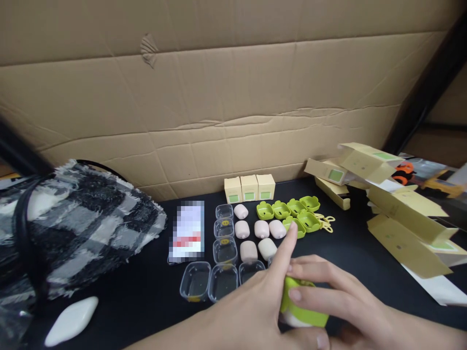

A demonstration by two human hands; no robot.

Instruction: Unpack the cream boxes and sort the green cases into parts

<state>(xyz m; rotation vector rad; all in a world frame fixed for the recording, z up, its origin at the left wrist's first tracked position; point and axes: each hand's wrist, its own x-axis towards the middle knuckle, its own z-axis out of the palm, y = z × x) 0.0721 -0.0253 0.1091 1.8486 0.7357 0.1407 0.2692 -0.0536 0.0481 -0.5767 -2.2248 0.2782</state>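
Both my hands meet low in the middle around one green case (302,306) with a pale piece under it. My left hand (255,311) grips it from the left with its forefinger stretched upward. My right hand (339,301) lays its fingers over the top of the case. Just beyond the hands lie several pale pink cases (260,229), several green covers (288,210) and several clear plastic tubs (224,250) on the black table (146,287).
Three small cream boxes (249,187) stand against the cardboard wall (233,107). Flat cream cartons (401,209) are piled at the right. A black-and-white plaid bag (73,218) lies at the left, with a white oval piece (71,321) before it and a blurred card (188,231) beside it.
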